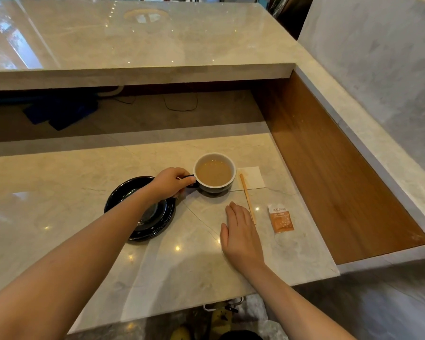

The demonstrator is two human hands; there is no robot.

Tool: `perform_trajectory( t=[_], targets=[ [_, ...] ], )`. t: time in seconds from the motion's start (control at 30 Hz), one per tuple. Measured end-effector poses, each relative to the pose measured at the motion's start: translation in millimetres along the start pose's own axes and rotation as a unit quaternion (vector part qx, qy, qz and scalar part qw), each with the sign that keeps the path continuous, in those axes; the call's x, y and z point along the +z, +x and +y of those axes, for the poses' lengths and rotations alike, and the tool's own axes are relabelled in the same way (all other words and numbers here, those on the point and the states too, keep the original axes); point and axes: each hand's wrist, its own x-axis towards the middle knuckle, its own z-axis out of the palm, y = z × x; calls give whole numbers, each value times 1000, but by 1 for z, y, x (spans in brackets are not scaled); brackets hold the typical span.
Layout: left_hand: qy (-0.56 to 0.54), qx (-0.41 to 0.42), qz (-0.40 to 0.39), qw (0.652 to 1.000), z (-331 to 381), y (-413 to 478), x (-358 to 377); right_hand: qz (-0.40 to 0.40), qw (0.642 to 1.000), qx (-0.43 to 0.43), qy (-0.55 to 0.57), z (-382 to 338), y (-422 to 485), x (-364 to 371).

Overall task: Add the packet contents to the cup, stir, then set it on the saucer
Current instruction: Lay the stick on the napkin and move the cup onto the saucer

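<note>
A glossy pale marble counter is seen beneath a raised marble shelf, where ceiling lights are reflected. A wood panel is set rightward; grey floor lies below.

Free bench surface extends along the left edge and across the near edge, unobstructed. The route between cup and saucer is short, crossed only by the left forearm lying over the saucer. Toward the right edge, the stirrer, napkin and packet crowd the surface beneath the wooden side wall.
</note>
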Motion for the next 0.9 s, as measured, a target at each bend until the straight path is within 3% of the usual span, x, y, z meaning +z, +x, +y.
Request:
perform_trajectory(
  t=[0.43, 0.9],
  targets=[
    [-149, -26, -209, 966, -9, 21, -16, 14, 1000, 4, -23, -2, 3, 3],
    [-252, 1, -195, 948, -14, 8, -19, 23, 999, -8, -22, 0, 4, 4]
  ],
)
